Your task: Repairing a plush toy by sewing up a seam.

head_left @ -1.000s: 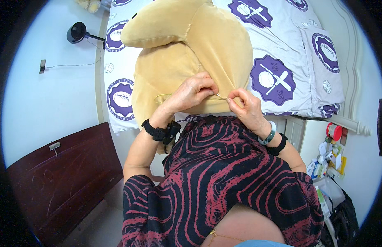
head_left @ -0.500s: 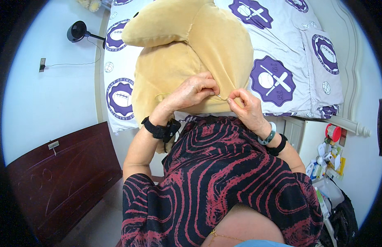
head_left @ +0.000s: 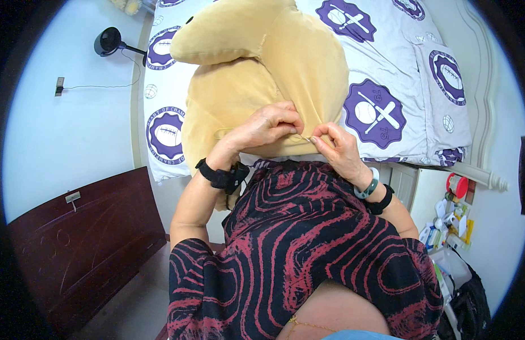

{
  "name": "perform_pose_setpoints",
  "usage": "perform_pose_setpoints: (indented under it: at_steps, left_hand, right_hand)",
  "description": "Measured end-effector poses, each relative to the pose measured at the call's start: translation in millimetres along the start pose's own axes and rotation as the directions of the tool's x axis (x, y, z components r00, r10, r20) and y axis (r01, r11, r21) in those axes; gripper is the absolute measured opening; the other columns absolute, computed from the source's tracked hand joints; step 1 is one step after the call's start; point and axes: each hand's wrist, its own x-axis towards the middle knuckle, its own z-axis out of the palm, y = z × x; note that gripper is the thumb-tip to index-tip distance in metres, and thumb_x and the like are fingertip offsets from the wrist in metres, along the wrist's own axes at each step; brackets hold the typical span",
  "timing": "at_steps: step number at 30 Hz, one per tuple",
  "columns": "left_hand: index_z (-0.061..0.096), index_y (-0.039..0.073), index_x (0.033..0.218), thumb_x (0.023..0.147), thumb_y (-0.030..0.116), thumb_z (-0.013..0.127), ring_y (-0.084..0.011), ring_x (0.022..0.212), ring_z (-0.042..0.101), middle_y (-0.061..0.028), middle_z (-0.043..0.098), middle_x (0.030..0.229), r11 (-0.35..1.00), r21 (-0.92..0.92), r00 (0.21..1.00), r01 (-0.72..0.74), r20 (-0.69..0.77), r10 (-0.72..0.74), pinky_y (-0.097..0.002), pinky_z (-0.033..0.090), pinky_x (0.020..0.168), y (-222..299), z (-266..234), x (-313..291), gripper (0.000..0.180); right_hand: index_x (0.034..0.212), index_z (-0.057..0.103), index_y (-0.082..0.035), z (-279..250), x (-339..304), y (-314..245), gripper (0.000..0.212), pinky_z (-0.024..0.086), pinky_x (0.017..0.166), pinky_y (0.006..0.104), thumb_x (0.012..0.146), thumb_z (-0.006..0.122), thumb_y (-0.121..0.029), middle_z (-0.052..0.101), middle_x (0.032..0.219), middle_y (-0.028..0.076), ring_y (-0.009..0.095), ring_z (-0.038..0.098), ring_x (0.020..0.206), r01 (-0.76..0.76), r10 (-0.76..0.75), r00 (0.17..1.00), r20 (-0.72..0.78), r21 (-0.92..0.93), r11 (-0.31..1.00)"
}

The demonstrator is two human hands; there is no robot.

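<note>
A large tan plush toy (head_left: 234, 88) lies over the near side of the bed, with a dark eye at its upper left. My left hand (head_left: 272, 124) is closed in a pinch on its cloth, along a gathered seam. Close beside it on the right, my right hand (head_left: 334, 143) pinches the same fold between thumb and forefinger. Something tiny and pale shows at the seam between the fingertips, too small to name. A thin yellow loop (head_left: 222, 134) rests on the plush next to my left wrist.
Under the toy is a bed sheet (head_left: 410, 73) printed with purple badges. A dark red board (head_left: 87, 246) stands at lower left, and a black lamp-like device (head_left: 108, 42) at upper left. Small items (head_left: 452, 221) crowd the right side, above a black bag (head_left: 471, 303).
Both hands stay at the same seam. The fingertips have shifted very slightly, and the pale bit between them shows less than before.
</note>
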Motion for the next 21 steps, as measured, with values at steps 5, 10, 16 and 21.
perform_pose_setpoints:
  at_steps: [5,10,16,21]
  left_hand:
    - [0.065,0.002,0.086,0.081,0.003,0.063,-0.0245,0.082,0.059,-0.0096,0.058,0.083,1.0,0.007,0.997,-0.007,-0.07,0.007,-0.0331,0.046,0.072,-4,-1,0,0.005]
    - [0.065,0.003,0.085,0.08,0.003,0.064,-0.0254,0.084,0.059,-0.01,0.06,0.084,1.0,0.012,0.996,-0.002,-0.091,0.003,-0.0335,0.047,0.073,-12,1,-3,0.006]
    - [0.066,0.003,0.086,0.079,0.002,0.065,-0.0254,0.085,0.059,-0.0098,0.06,0.084,1.0,0.013,0.996,-0.007,-0.089,0.008,-0.0335,0.047,0.074,-14,0,-4,0.007]
    - [0.065,0.003,0.085,0.079,0.003,0.064,-0.0253,0.084,0.059,-0.0095,0.06,0.084,1.0,0.018,0.997,-0.012,-0.081,0.013,-0.0337,0.047,0.075,-12,-1,-5,0.006]
  right_hand:
    - [0.089,0.059,-0.002,-1,0,0,0.009,0.046,0.061,0.0307,0.085,0.064,-0.008,0.06,0.077,0.01,0.022,0.06,0.068,-0.007,0.007,1.0,0.016,-0.006,1.0]
    - [0.089,0.058,-0.002,0,0,1,0.009,0.046,0.063,0.032,0.086,0.063,-0.009,0.06,0.078,0.011,0.024,0.06,0.07,0.034,-0.034,0.999,0.014,-0.024,0.999]
    - [0.09,0.058,-0.002,-1,0,-1,0.009,0.047,0.064,0.0315,0.086,0.063,-0.009,0.06,0.079,0.011,0.024,0.061,0.071,0.018,-0.018,1.0,0.017,-0.041,0.999]
    - [0.091,0.059,-0.002,0,0,2,0.01,0.047,0.064,0.0313,0.086,0.064,-0.01,0.061,0.079,0.011,0.023,0.061,0.072,-0.003,0.003,1.0,0.021,-0.022,1.0]
